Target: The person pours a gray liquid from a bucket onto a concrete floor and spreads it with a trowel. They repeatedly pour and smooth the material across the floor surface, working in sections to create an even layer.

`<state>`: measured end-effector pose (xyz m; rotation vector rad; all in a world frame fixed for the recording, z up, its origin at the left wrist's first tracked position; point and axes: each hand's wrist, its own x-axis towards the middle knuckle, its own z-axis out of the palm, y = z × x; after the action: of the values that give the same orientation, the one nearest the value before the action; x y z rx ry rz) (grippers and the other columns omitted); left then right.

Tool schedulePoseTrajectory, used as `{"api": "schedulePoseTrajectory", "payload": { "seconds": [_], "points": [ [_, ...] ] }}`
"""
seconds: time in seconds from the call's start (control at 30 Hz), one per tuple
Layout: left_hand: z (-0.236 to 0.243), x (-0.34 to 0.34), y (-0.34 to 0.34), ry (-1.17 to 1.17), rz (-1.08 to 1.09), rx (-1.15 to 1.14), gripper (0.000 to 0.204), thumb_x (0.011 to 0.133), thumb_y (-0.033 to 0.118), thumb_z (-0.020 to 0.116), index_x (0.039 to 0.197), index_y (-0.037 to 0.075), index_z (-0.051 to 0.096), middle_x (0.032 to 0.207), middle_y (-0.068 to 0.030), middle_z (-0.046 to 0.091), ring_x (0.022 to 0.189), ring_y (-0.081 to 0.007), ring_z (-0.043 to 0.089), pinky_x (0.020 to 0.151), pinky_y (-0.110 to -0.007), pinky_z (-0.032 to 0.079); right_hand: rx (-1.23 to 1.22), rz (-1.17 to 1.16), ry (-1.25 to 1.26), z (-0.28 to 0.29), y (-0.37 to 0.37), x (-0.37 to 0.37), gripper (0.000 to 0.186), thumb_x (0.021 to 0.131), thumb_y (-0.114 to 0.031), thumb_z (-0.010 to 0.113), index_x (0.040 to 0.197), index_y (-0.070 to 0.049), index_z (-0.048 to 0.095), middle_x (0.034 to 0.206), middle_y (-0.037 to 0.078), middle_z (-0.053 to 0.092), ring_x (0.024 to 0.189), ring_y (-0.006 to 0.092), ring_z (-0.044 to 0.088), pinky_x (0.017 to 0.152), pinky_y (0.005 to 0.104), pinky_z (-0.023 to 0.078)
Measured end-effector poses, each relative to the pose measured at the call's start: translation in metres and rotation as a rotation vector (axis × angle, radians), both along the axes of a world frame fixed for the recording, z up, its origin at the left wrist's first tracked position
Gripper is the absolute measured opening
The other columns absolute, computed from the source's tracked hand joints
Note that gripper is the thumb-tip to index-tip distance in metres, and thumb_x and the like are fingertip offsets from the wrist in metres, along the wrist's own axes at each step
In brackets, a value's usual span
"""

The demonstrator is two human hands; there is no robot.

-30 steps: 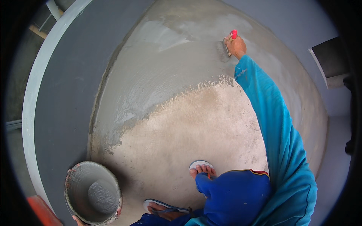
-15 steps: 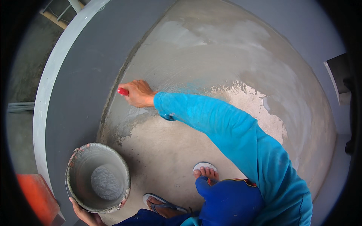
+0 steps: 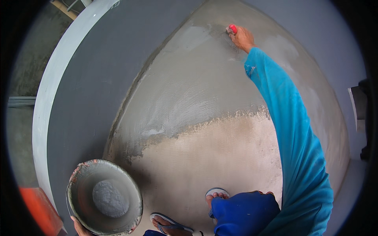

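Note:
My right hand (image 3: 243,39) reaches far out over the floor, closed round a red-handled trowel (image 3: 233,28). The trowel's blade is mostly hidden by the hand and blends into the wet grey coat (image 3: 173,86) beneath it. At the lower left, my left hand (image 3: 80,229) grips the outer side of a round, cement-crusted bucket (image 3: 134,188); only part of this hand shows. The bucket is tilted so its mouth faces up toward me. A lump of wet grey mortar (image 3: 110,199) lies at its bottom.
Pale uncoated floor (image 3: 204,157) lies nearest my sandalled feet (image 3: 171,224). A low dark grey wall (image 3: 90,86) with a white edge runs along the left. Another grey wall (image 3: 334,51) bounds the right. An orange object (image 3: 41,210) stands outside at the lower left.
My right hand with the trowel has swept from beside the left wall to the far right of the coated floor. The bucket sits slightly lower and further right in view.

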<state>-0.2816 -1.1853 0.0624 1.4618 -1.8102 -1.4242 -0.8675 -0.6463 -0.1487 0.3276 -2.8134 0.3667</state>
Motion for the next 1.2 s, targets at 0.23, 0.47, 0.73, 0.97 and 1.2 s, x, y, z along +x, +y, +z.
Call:
{"api": "schedulePoseTrajectory", "payload": {
  "seconds": [0.23,0.47,0.73,0.97,1.2],
  "points": [
    [0.016,-0.034,0.016,-0.066,-0.071,0.094,0.063,0.107,0.042,0.050,0.145,-0.009,0.047,0.149,-0.0238,0.051,0.135,-0.0342,0.051,0.115,-0.046,0.040,-0.114,0.514,0.009,-0.021,-0.145,0.079,0.016,0.082,-0.003,0.065,0.094,-0.013,0.061,0.083,0.012,0.067,0.078,0.0391,0.068,0.057,0.0538,0.046],
    [0.024,-0.062,-0.001,-0.204,-0.193,0.172,0.064,0.107,0.044,0.051,0.143,-0.009,0.050,0.145,-0.0225,0.055,0.131,-0.0337,0.054,0.114,-0.046,0.042,-0.694,0.609,-0.436,-0.007,-0.145,0.019,0.021,0.080,-0.026,0.080,0.094,-0.015,0.068,0.095,0.010,0.072,0.093,0.0320,0.068,0.083,0.0417,0.052],
    [0.063,-0.072,0.007,-0.269,-0.171,0.063,0.059,0.107,0.039,0.053,0.144,-0.007,0.050,0.146,-0.0212,0.054,0.132,-0.0320,0.053,0.114,-0.046,0.041,-0.118,-0.131,0.039,-0.014,0.046,-0.151,0.013,0.091,-0.025,0.069,0.102,-0.018,0.068,0.095,0.010,0.074,0.089,0.0354,0.070,0.075,0.0499,0.053],
    [0.063,-0.077,0.037,-0.228,-0.122,0.063,0.061,0.106,0.041,0.054,0.145,-0.006,0.048,0.149,-0.0215,0.051,0.134,-0.0333,0.051,0.114,-0.047,0.041,0.005,0.307,0.173,-0.036,-0.077,-0.076,0.029,0.080,-0.006,0.070,0.106,-0.019,0.066,0.095,0.010,0.074,0.084,0.0389,0.070,0.066,0.0539,0.051],
    [0.047,-0.088,0.009,-0.308,-0.181,0.117,0.062,0.107,0.043,0.052,0.143,-0.006,0.051,0.146,-0.0205,0.054,0.131,-0.0331,0.054,0.111,-0.045,0.044,-0.664,0.362,-0.220,-0.037,-0.087,-0.066,0.017,0.080,-0.015,0.078,0.095,-0.013,0.070,0.088,0.005,0.071,0.077,0.0237,0.067,0.071,0.0406,0.050]
  ]
}}
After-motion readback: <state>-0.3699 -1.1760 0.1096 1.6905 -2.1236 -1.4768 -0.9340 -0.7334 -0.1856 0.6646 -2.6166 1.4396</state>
